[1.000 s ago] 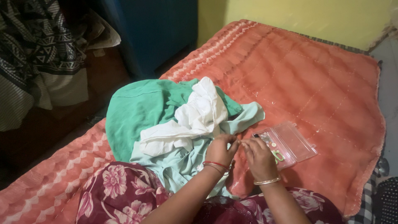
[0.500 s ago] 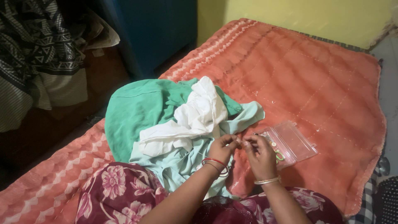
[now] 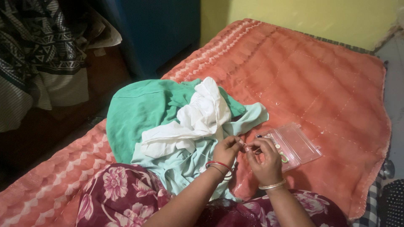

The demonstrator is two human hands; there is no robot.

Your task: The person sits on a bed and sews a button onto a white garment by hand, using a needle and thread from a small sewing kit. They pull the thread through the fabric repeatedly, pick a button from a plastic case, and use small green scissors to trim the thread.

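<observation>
Left hand and right hand meet fingertip to fingertip, pinching something too small to identify | over the bed near its front edge | green and white cloth pile just left | clear plastic case open beside right hand.

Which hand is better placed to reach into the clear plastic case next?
Right. The right hand hovers directly over the near end of the clear plastic case, while the left hand sits farther away, beside the pale green cloth, fingertips pinched.
</observation>
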